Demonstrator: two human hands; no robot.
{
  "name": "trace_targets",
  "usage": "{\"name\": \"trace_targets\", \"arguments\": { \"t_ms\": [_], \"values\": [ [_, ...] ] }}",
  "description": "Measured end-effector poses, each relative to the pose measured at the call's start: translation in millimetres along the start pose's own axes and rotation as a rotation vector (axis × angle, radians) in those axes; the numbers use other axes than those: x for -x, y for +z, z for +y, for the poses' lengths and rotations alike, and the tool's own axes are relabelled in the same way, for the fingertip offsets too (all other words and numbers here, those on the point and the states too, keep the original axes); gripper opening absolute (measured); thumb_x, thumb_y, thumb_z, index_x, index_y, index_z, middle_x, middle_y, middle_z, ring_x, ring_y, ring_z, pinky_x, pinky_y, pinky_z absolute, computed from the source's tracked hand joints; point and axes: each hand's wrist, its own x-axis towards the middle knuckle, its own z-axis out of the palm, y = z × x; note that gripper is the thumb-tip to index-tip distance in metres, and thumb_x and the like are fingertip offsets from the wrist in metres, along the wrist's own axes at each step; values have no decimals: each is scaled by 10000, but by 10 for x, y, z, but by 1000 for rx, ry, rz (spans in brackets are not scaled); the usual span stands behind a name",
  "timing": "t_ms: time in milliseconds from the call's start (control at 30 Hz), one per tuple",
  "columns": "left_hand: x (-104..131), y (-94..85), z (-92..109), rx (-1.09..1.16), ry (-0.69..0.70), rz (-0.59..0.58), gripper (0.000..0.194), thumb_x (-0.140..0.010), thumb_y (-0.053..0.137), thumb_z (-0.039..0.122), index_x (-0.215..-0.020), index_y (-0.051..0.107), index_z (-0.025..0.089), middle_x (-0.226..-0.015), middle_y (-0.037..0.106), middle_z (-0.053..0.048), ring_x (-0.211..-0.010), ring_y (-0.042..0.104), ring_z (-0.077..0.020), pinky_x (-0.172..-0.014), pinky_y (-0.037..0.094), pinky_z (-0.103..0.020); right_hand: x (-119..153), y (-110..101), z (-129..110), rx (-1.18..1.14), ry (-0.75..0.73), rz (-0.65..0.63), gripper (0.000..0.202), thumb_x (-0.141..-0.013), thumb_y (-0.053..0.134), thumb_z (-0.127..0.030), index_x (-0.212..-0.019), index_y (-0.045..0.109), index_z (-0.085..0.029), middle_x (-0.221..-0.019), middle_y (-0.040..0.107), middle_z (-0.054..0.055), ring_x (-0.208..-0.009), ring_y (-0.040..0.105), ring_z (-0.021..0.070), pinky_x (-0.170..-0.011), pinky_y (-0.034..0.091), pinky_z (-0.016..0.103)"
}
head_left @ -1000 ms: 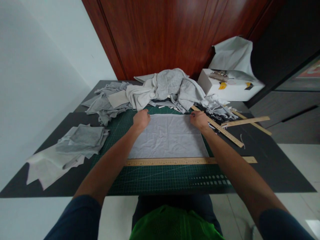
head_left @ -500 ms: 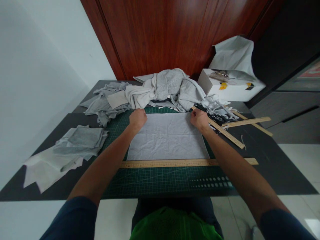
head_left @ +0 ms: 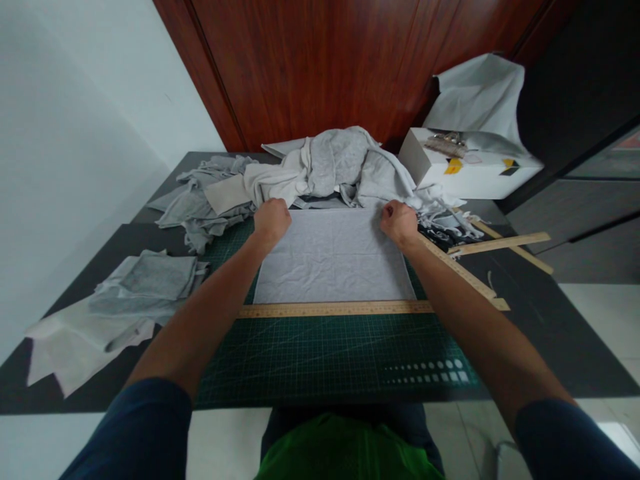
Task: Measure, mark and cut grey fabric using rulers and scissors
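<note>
A pale grey rectangle of cloth (head_left: pixel 334 260) lies on the green cutting mat (head_left: pixel 320 360), slightly wrinkled. My left hand (head_left: pixel 273 219) is closed on its far left corner, and my right hand (head_left: pixel 399 220) pinches the far right corner. Along the cloth's near edge runs a wooden ruler (head_left: pixel 340 309), which passes under my right forearm. A second wooden ruler (head_left: pixel 463 270) slants beside that forearm.
Grey and white fabric (head_left: pixel 340 167) is heaped behind the cloth. Folded grey pieces (head_left: pixel 160 277) lie at left. A white box (head_left: pixel 470 167) stands at back right, with wooden strips (head_left: pixel 505 244) and dark and white scraps (head_left: pixel 440 223) in front.
The cloth and the ruler along its near edge sit higher in the picture, as both hands keep hold of the far corners. The view has also shifted slightly.
</note>
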Motion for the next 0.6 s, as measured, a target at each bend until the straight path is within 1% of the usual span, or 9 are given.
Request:
{"name": "trace_targets", "arguments": {
  "t_ms": [100, 167, 233, 300, 333, 400, 500, 600],
  "values": [
    [-66, 42, 9, 20, -5, 5, 390, -1013, 421, 186, -1173, 775, 152, -1230, 754, -192, -1182, 705, -350, -987, 541, -424, -42, 3, -41, -6, -13, 5, 234, -975, 552, -205, -1082, 755, -161, -1092, 803, 182, -1005, 726, 295, -901, 502, 335],
    [-82, 72, 11, 22, 0, -1, 376, -1004, 437, 190, -1157, 778, 146, -1213, 755, -195, -1178, 705, -358, -989, 538, -431, -44, -16, -56, -14, -23, 3, 247, -969, 556, -198, -1110, 754, -158, -1103, 805, 178, -1010, 729, 292, -903, 504, 332],
    [-58, 84, 6, 23, 2, -11, 369, -993, 454, 194, -1170, 773, 142, -1204, 758, -196, -1181, 703, -357, -997, 536, -427, -14, -70, -39, -30, -37, 0, 292, -964, 557, -191, -1188, 739, -147, -1105, 809, 171, -1016, 734, 290, -909, 511, 330],
    [19, 65, -12, 37, 4, -7, 383, -984, 468, 197, -1235, 751, 142, -1225, 757, -189, -1193, 699, -345, -1013, 533, -415, 61, -167, 23, -47, -64, 0, 340, -961, 544, -182, -1250, 718, -134, -1105, 811, 164, -1021, 739, 288, -917, 520, 332],
    [80, 43, -26, 47, 7, 0, 395, -979, 476, 198, -1272, 735, 143, -1244, 754, -183, -1199, 697, -336, -1023, 532, -407, 120, -229, 74, -52, -81, 2, 347, -960, 535, -177, -1253, 716, -129, -1103, 811, 162, -1019, 741, 288, -919, 525, 335],
    [247, -14, -63, 63, 20, 11, 408, -969, 491, 196, -1304, 719, 147, -1279, 749, -163, -1203, 695, -319, -1045, 527, -393, 287, -369, 205, -61, -114, 11, 323, -954, 525, -174, -1198, 732, -127, -1106, 805, 165, -998, 744, 287, -912, 535, 343],
    [582, -100, -130, 92, 71, -6, 338, -944, 515, 185, -1176, 759, 161, -1206, 769, -131, -1151, 708, -290, -1065, 522, -369, 645, -557, 433, -89, -131, 1, 255, -939, 541, -196, -1078, 749, -144, -1030, 800, 159, -902, 738, 276, -866, 553, 355],
    [937, -164, -212, 132, 120, -57, 266, -921, 532, 196, -1002, 785, 185, -1088, 781, -101, -1050, 731, -270, -1026, 544, -351, 1068, -658, 629, -128, -157, -12, 241, -933, 551, -242, -1048, 750, -171, -999, 794, 144, -856, 724, 267, -841, 572, 373]
  ]
}}
